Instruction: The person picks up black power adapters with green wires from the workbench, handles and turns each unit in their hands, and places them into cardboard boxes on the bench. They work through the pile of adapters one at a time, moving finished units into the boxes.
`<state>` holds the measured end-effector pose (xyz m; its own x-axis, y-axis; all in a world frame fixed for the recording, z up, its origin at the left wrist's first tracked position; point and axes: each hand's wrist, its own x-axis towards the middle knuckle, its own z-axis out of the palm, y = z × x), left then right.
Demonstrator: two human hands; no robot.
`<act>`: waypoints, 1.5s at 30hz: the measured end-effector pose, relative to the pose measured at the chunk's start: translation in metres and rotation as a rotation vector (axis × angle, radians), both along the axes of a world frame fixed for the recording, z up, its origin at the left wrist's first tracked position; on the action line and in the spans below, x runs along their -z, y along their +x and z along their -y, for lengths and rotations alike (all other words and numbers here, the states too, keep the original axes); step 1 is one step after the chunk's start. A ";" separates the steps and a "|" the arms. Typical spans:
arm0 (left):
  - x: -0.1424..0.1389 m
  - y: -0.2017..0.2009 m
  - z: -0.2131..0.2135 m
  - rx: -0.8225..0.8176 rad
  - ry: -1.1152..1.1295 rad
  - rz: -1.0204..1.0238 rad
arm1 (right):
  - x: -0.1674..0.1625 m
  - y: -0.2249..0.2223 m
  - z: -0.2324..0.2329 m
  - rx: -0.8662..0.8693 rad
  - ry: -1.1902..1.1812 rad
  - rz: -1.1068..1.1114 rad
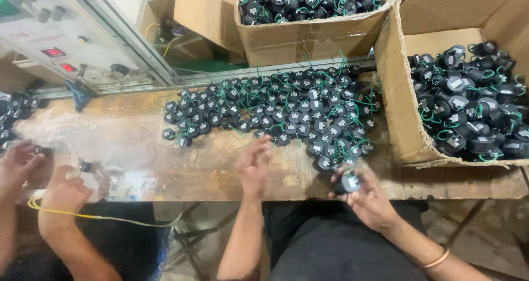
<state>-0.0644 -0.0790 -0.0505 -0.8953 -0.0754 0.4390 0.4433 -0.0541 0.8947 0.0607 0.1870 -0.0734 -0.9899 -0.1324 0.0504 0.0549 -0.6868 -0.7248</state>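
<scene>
Far left of the frame there's a co-worker's pair of hands [41, 182] busy with a thin yellow wire [82, 215], under a pale grey control panel with small red lit displays [55, 44] in the upper left. Not mine, so I leave them be.

Middle of the frame: a big loose pile of small round black plastic parts with green wire leads [275, 113] spread over the worn wooden bench top [138, 138]. My left hand [254, 168] sits lower centre, just below the pile's near edge, fingers loosely curled and narrow. It's blurred, so I can't tell if it's got anything in it.

Right of that, my right hand [368, 195] is closed around one round black part [349, 183], off the bench edge, over my lap.

Far right, an open brown cardboard box [399, 115] full of the same parts, and another box [308, 36] at top centre.

What worries me: those green leads tangle, so lifting one part could drag its neighbours off the bench edge. And the held part could slip and fall to the floor.
</scene>
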 end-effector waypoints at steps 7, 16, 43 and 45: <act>0.004 -0.024 0.009 -0.387 -0.908 -0.252 | -0.007 -0.002 0.005 -0.136 0.058 -0.019; 0.013 0.003 0.019 -0.353 -0.715 -0.080 | 0.008 0.002 -0.007 -0.136 0.243 -0.152; -0.030 0.074 -0.054 0.380 -0.270 -0.339 | 0.001 0.009 -0.003 0.050 0.868 -0.161; -0.025 0.077 -0.053 0.469 -0.165 -0.142 | -0.005 0.008 0.001 0.131 1.004 -0.277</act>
